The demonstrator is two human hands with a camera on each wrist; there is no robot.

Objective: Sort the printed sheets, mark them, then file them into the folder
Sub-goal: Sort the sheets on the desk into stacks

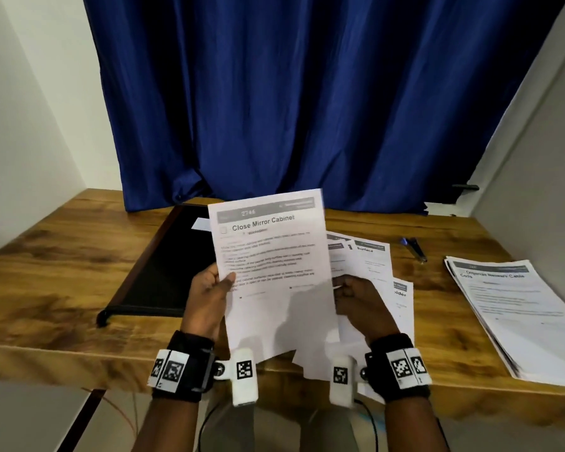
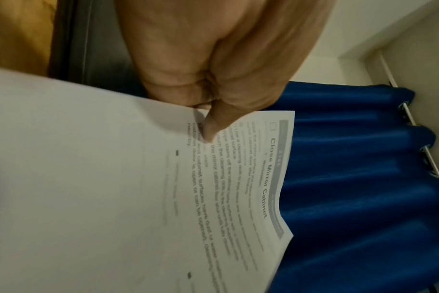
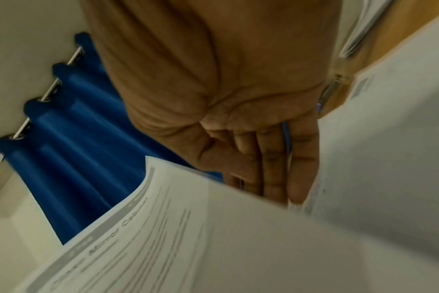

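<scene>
Up above the wooden tabletop (image 1: 62, 272), the left hand (image 1: 207, 300) holds a printed sheet (image 1: 274, 265) headed "Close Mirror Cabinet" by its left edge; its grip is a pinch, thumb (image 2: 216, 124) pressed on the printed face and the other fingers hidden behind the paper. The right hand (image 1: 361, 301) sits at the sheet's right edge with fingers curled around a fan of further sheets (image 1: 372, 265), which spread out to the right behind the top page; from the right wrist view the fingers (image 3: 302, 158) lie alongside paper, though blur hides exactly how tight that grip is. To the left, a black folder (image 1: 163, 269) lies flat on the tabletop, partly behind the raised sheet. Far right, a separate stack of printed pages (image 1: 516, 308) rests on the wood, and a pen (image 1: 415, 249) lies between that stack and the fanned sheets. Behind everything hangs a blue curtain (image 1: 307, 93).
</scene>
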